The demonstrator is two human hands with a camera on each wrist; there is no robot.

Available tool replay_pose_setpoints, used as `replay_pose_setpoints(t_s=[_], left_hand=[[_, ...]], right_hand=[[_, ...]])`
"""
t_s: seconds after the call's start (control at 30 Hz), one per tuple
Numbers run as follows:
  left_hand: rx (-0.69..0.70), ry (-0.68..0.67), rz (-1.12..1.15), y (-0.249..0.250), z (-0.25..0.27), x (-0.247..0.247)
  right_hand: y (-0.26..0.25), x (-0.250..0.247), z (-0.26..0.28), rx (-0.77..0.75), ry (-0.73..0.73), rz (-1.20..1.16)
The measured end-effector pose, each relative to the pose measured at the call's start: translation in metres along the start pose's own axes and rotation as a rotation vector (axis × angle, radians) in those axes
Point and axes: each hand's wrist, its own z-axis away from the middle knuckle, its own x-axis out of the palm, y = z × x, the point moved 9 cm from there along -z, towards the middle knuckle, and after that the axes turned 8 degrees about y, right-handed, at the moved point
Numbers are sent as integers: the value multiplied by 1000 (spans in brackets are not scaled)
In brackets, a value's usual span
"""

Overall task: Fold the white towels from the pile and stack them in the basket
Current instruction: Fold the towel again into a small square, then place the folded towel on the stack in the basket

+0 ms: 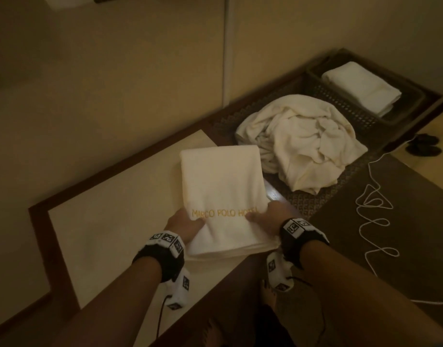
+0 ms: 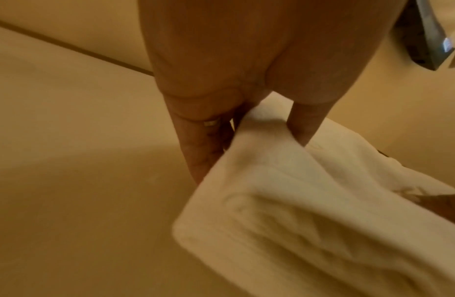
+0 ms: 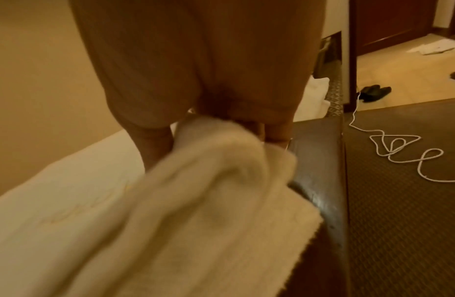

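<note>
1. We held the folded towel (image 1: 221,194) by its near end. Our left hand (image 1: 184,225) pinched the left corner, thumb on top and fingers under. Our right hand (image 1: 268,219) pinched the right corner the same way.
2. The towel lay on the pale table top (image 1: 102,221), and its near end hung a bit past the table's edge.
3. The pile (image 1: 300,144) of messy towels sat just past the far right corner of the folded towel. The basket (image 1: 360,111) sat behind the pile, with one folded towel (image 1: 360,88) in it already.
4. If we let one corner slip, we thought the layers could fall open and spoil the fold.
5. If we lifted it only by the near end, the far half might droop and drag over the pile.
6. The white cord (image 1: 373,211) lay on the carpet to the right of the folded towel. We could trip on it walking to the basket.
</note>
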Motion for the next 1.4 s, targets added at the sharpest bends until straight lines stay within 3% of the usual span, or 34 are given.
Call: replay_pose_setpoints(t_s=[0.13, 0.37, 0.57, 0.7, 1.1, 1.4], left_hand=[[-29, 125, 187, 21, 17, -15], [158, 263, 282, 111, 41, -38], [325, 288, 242, 216, 63, -15], [439, 258, 211, 297, 78, 31], [622, 47, 169, 520, 120, 238], [707, -83, 201, 635, 126, 341]], right_hand=[[-9, -9, 12, -40, 30, -203], [-7, -85, 21, -96, 246, -337], [46, -167, 17, -130, 368, -458], [111, -224, 6, -118, 441, -545], [355, -384, -29, 45, 659, -640], [464, -456, -70, 128, 761, -648]])
